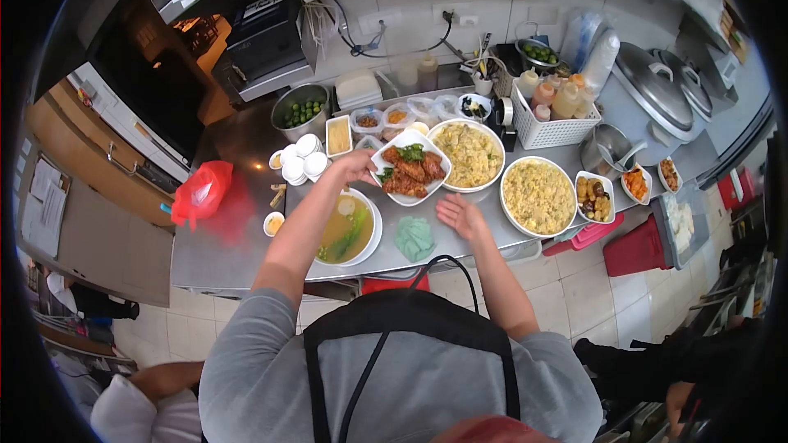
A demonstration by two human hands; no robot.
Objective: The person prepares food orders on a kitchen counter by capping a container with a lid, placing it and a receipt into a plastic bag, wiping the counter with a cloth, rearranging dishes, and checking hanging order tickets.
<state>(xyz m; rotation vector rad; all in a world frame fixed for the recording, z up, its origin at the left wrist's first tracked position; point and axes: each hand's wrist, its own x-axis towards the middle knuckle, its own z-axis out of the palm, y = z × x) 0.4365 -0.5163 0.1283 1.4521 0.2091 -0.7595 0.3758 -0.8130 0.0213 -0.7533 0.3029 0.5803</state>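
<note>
My left hand (pixel 358 167) grips the left corner of a white square dish (pixel 410 168) of glazed brown meat pieces with green garnish. The dish is over the steel counter (pixel 222 258), between the soup bowl and a bowl of yellow rice. Palm up and fingers spread, my right hand (pixel 461 215) is just below and right of the dish, holding nothing. A crumpled green cloth (pixel 414 239) lies between my forearms. Left of it sits the large soup bowl (pixel 345 228) with green vegetables. Two round bowls of yellow rice (pixel 468 155) (pixel 538 196) stand to the right.
Small white lidded cups (pixel 305 166) and a red plastic bag (pixel 203 194) lie left. Behind are a pot of green fruit (pixel 302 111) and a white basket of bottles (pixel 552 127). Small side dishes (pixel 595 198) line the right edge. Parts of other people show at the lower left and right.
</note>
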